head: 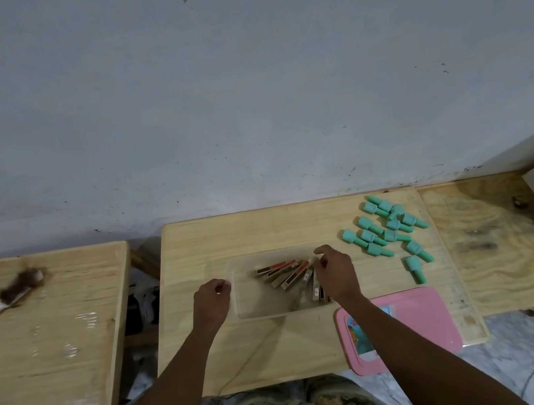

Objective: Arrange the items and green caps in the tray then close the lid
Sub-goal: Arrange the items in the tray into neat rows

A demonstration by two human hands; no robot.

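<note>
Right grip [335,273] pinches a stick [299,268] in the tray [258,313]; left grip [211,299] curls at its rim, hold unclear. Caps [369,235] lie loose on tabletop [263,230], lid [414,315] near. Sticks look light, stiff: pinch ends.

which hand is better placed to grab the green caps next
Right. The green caps lie on the table right of the tray, near the right hand, which pinches the sticks. The left hand sits at the tray's left edge, farthest from them.
</note>
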